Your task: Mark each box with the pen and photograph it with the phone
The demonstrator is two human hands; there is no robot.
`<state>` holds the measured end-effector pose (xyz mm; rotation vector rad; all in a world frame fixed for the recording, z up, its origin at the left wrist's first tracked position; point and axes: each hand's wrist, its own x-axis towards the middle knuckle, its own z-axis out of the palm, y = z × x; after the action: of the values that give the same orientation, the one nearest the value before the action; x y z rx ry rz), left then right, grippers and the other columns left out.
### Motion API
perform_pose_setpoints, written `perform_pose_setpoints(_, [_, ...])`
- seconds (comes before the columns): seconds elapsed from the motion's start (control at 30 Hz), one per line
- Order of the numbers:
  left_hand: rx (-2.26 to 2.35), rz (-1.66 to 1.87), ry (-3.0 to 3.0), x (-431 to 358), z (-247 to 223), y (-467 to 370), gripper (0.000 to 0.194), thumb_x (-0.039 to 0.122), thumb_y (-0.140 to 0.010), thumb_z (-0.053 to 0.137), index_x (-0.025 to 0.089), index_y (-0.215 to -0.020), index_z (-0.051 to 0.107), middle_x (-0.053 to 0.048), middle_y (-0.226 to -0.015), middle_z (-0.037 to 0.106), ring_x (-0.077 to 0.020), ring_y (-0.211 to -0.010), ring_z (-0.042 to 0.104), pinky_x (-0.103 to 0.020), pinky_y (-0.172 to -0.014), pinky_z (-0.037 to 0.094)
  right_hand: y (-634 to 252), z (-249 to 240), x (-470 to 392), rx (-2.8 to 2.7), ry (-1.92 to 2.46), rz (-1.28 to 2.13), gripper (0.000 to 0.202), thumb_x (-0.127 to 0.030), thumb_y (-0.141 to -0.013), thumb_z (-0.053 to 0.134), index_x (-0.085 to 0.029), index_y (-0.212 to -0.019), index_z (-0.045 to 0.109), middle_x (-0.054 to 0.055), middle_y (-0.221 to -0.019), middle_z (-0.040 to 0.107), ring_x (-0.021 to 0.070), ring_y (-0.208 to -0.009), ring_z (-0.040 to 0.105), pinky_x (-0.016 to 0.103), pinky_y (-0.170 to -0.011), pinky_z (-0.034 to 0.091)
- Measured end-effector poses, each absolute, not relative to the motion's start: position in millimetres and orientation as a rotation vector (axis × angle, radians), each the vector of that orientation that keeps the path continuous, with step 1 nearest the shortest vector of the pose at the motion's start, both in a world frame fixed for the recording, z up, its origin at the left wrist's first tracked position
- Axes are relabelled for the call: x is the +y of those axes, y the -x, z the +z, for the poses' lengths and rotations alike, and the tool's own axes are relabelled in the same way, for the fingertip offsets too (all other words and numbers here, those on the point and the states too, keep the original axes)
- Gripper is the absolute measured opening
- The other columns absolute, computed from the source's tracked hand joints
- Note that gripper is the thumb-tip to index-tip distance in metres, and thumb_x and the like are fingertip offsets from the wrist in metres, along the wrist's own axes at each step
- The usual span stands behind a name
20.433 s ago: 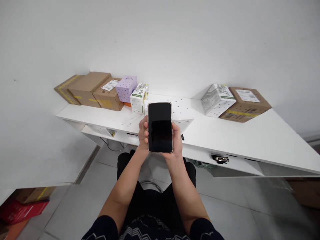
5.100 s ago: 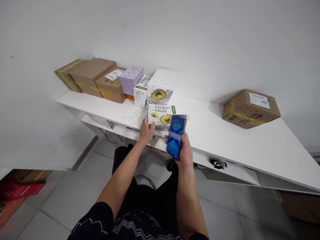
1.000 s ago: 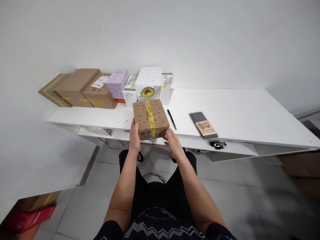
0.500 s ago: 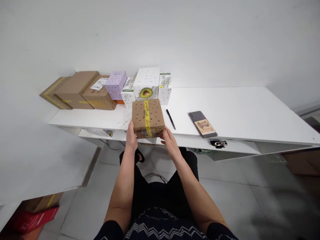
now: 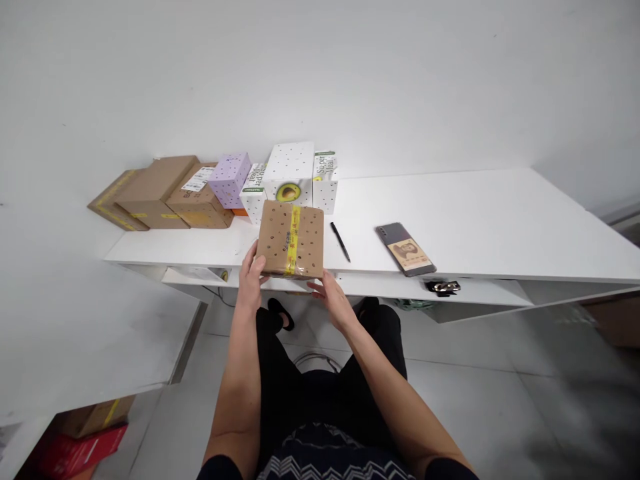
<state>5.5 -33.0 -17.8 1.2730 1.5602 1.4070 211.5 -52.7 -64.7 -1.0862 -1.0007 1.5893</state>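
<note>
Between my two hands is a small brown cardboard box (image 5: 275, 239) with dark printed spots and a strip of yellow tape across its top. My left hand (image 5: 250, 279) grips its near left corner, the thumb lying on the top face. At the near right corner, my right hand (image 5: 334, 300) holds the box with fingers partly beneath it. The box is over the front edge of the white desk (image 5: 470, 220); whether it touches the desktop I cannot tell. Just right of it lies a black pen (image 5: 340, 241).
Brown cartons (image 5: 160, 190), a lilac box (image 5: 230, 179) and white avocado-printed boxes (image 5: 290, 167) line the desk's back left. A phone (image 5: 406, 249) lies to the right. Below the desktop, a shelf holds a black and metallic object (image 5: 443, 287). Red and brown boxes (image 5: 85, 450) are at lower left.
The box has tipped so more of its top and less of its front shows. My hands have shifted slightly left with it, and the camera view has moved a little.
</note>
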Motion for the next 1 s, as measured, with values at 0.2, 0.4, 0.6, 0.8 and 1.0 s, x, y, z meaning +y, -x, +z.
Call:
perform_pose_setpoints(0.2, [1.735, 1.284, -1.969, -28.7, 24.1, 0.7, 0.073, 0.059, -0.075, 0.072, 0.027, -0.14, 0.056, -0.012, -0.139, 0.041, -0.0326, -0.136, 0.042, -0.048, -0.112, 0.042, -226.9, -62.6, -31.4, -0.977, 1.204, 1.402, 0.05, -0.065, -0.079, 0.061, -0.024, -0.106, 0.068, 0.008, -0.108, 0.07, 0.0219, -0.084, 0.069, 0.032, -0.065, 0.051])
perform_pose_setpoints(0.4, [1.783, 0.972, -2.365, -9.7, 24.8, -4.8, 0.076, 0.05, -0.066, 0.08, 0.029, -0.136, 0.059, -0.012, -0.146, 0.037, -0.042, -0.144, 0.02, -0.066, -0.119, 0.02, -265.7, -56.3, 12.2, -1.246, 1.5, 0.799, 0.033, -0.044, -0.084, 0.056, -0.017, -0.103, 0.066, 0.01, -0.1, 0.066, 0.019, -0.071, 0.06, 0.039, -0.078, 0.051])
perform_pose_setpoints(0.6, [1.851, 0.768, -2.146, -5.2, 37.9, -11.2, 0.073, 0.047, -0.072, 0.077, 0.036, -0.14, 0.057, -0.007, -0.158, 0.025, -0.0484, -0.15, 0.003, -0.073, -0.118, 0.008, -266.9, -42.3, 61.0, -1.744, 1.973, 0.573, 0.032, -0.035, -0.092, 0.058, -0.013, -0.116, 0.064, 0.022, -0.12, 0.058, 0.0312, -0.096, 0.066, 0.044, -0.087, 0.049])
perform_pose_setpoints(0.8, [1.831, 0.839, -1.948, -18.3, 47.2, -19.5, 0.064, 0.042, -0.08, 0.072, 0.033, -0.141, 0.057, -0.005, -0.165, 0.009, -0.0422, -0.152, 0.016, -0.06, -0.119, 0.03, -262.1, -40.9, 80.4, -1.773, 2.064, 0.711, 0.024, -0.023, -0.092, 0.056, -0.01, -0.111, 0.064, 0.023, -0.123, 0.061, 0.0313, -0.111, 0.064, 0.037, -0.092, 0.046])
perform_pose_setpoints(1.0, [1.508, 1.15, -1.817, -4.5, 24.2, -1.8, 0.054, 0.037, -0.079, 0.07, 0.025, -0.132, 0.065, -0.009, -0.166, 0.023, -0.035, -0.152, 0.026, -0.048, -0.119, 0.037, -283.2, -42.9, 81.1, -1.603, 1.923, 0.897, 0.012, -0.021, -0.085, 0.056, -0.017, -0.074, 0.058, 0.011, -0.083, 0.071, 0.0219, -0.087, 0.067, 0.028, -0.076, 0.047])
